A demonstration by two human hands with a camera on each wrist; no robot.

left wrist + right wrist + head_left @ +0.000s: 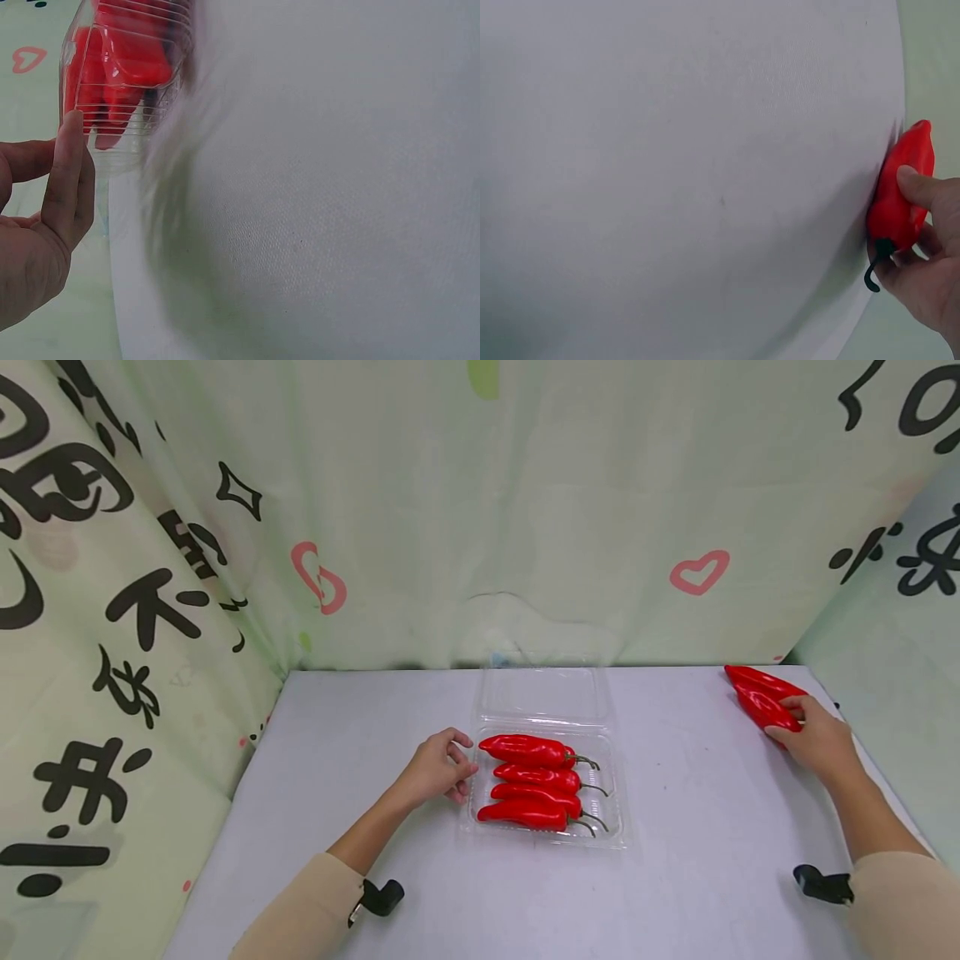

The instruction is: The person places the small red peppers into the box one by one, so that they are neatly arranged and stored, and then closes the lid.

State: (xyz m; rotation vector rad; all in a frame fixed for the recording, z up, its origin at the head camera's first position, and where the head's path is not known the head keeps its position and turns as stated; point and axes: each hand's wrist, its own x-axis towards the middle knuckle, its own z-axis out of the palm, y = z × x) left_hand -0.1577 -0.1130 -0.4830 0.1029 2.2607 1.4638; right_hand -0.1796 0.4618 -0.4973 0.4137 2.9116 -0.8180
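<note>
at the table (690, 860), the right grip (819, 739) holds a pepper (761, 705) slantwise, tip away.

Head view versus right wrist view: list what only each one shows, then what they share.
Only the head view shows the left hand beside an open clear box of red peppers.

Only the right wrist view shows the curved dark stem of the held pepper.

Both show the right hand gripping that pepper near the edge of the white table.
</note>
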